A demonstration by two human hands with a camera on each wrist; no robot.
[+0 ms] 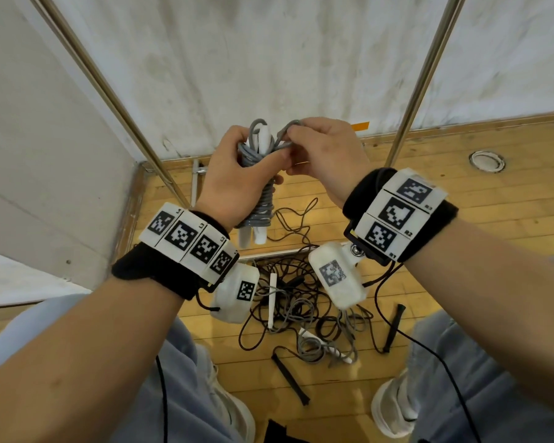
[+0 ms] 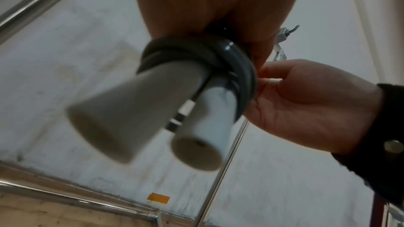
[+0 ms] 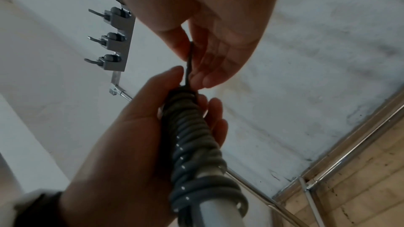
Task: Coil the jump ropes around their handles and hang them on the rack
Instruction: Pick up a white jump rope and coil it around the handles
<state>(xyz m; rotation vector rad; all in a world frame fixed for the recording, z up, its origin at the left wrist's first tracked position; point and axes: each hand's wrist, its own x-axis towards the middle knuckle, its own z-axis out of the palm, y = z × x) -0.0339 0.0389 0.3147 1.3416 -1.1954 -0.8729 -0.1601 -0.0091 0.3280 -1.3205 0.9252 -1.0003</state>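
A grey jump rope [image 1: 260, 199] is coiled tightly round its two white handles [image 2: 122, 113], held upright in front of me. My left hand [image 1: 237, 174] grips the bundle round its middle [image 3: 192, 137]. My right hand [image 1: 314, 145] pinches a loop of the grey cord [image 1: 290, 126] at the bundle's top end, thumb against fingers [image 3: 196, 61]. The rack's grey hook strip [image 3: 113, 39] is mounted high on the wall in the right wrist view, above and left of both hands.
Several tangled black and grey ropes [image 1: 301, 302] with black handles [image 1: 290, 378] and white handles [image 1: 272, 298] lie on the wooden floor between my feet. Two slanting metal poles [image 1: 109, 94] frame the space before a white wall.
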